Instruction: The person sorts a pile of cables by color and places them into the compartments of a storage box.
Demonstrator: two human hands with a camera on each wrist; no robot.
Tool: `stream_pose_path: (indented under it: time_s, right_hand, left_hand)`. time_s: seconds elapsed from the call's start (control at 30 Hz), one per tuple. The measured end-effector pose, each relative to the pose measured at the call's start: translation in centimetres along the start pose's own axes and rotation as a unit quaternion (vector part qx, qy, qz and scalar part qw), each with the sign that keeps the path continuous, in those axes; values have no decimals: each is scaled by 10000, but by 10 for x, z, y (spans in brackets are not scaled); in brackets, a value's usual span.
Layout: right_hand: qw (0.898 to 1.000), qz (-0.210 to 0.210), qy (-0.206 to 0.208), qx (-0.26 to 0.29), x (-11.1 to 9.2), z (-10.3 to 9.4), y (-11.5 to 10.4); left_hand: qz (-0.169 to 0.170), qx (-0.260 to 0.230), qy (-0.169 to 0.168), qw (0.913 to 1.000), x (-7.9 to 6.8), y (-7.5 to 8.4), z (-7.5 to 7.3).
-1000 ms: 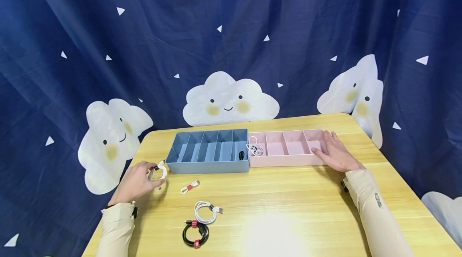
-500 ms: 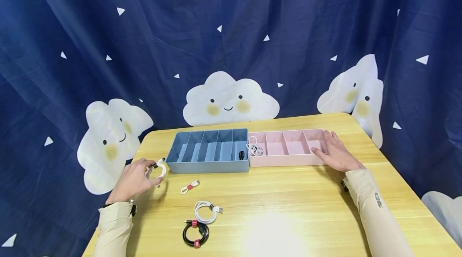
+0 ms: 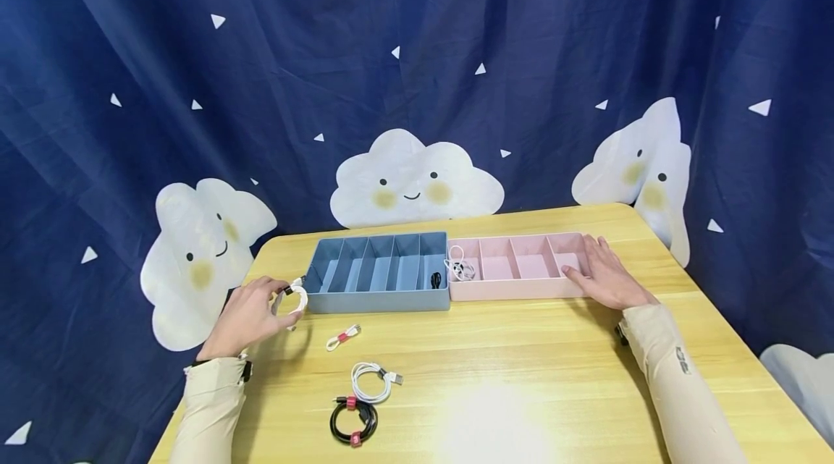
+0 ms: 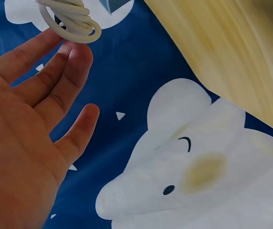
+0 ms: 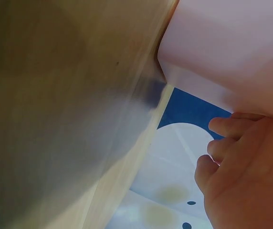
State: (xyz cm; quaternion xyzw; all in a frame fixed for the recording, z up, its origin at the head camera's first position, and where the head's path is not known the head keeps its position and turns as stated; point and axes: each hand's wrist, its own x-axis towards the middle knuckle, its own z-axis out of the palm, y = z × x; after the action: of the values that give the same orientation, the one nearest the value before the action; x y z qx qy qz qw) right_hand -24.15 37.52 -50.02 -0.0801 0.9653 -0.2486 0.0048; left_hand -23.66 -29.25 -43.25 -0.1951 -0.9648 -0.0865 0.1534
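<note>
My left hand (image 3: 244,319) pinches a coiled white charging cable (image 3: 302,299) between fingertips and thumb, raised at the left end of the blue divided box (image 3: 378,302). The left wrist view shows the cable's loops (image 4: 77,21) at the fingertips of that hand (image 4: 36,114). My right hand (image 3: 615,279) holds the right end of the pink divided box (image 3: 515,292), its thumb over the front rim and its fingers along the end wall. In the right wrist view, these fingers (image 5: 222,148) lie beside the pink wall (image 5: 232,52).
A small white cable with a red tie (image 3: 342,337), a white coiled cable (image 3: 371,383) and a black coiled cable (image 3: 354,422) lie on the table (image 3: 456,355). A black cable (image 3: 436,281) sits in the blue box's rightmost compartment, white cables (image 3: 461,271) in the pink box's leftmost.
My left hand has moved a little up and to the right with the white charging cable, closer to the blue box. My right hand has stayed on the pink box.
</note>
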Motion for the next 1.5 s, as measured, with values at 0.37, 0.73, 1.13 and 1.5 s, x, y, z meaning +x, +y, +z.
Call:
stream_pose_path:
  time_s: [0.37, 0.73, 1.13, 1.5]
  right_hand:
    - [10000, 8, -22, -53, 0, -1, 1]
    - [9997, -31, -30, -229, 1, -1, 1]
    - [9984, -12, 0, -559, 0, -1, -2]
    - [9983, -23, 32, -577, 0, -2, -2]
  left_hand:
    - [156, 72, -10, 9999, 15, 13, -1]
    - [363, -77, -16, 9993, 25, 24, 0]
    - [392, -55, -199, 9990, 37, 44, -2]
    - [501, -97, -224, 9984, 53, 62, -4]
